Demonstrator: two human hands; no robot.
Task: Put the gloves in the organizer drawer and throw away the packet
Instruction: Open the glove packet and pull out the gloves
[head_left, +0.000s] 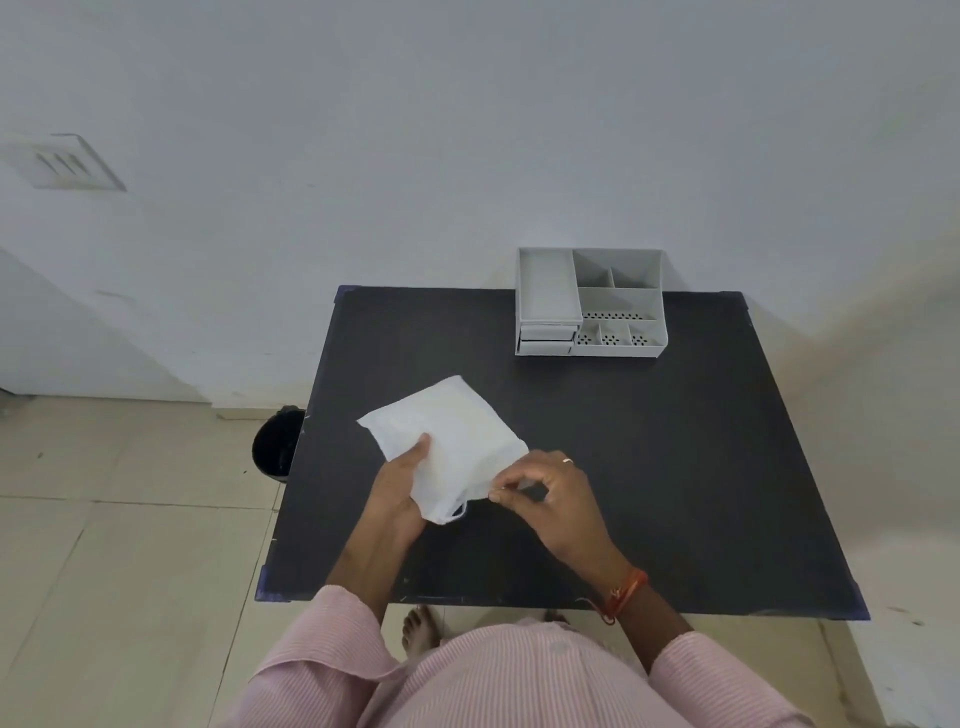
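Note:
A flat white packet (451, 435) is held above the black table (649, 467), left of its middle. My left hand (401, 488) grips the packet from below, thumb on top. My right hand (545, 493) pinches the packet's near right corner between thumb and fingers. The gloves themselves are hidden inside the packet. A grey organizer (589, 304) stands at the table's far edge against the wall, with two small shut drawers (546, 340) at its lower left and open compartments on top.
A black bin (275, 441) stands on the tiled floor just left of the table, partly hidden by the table edge. A white wall rises behind the table. My bare feet show under the near table edge.

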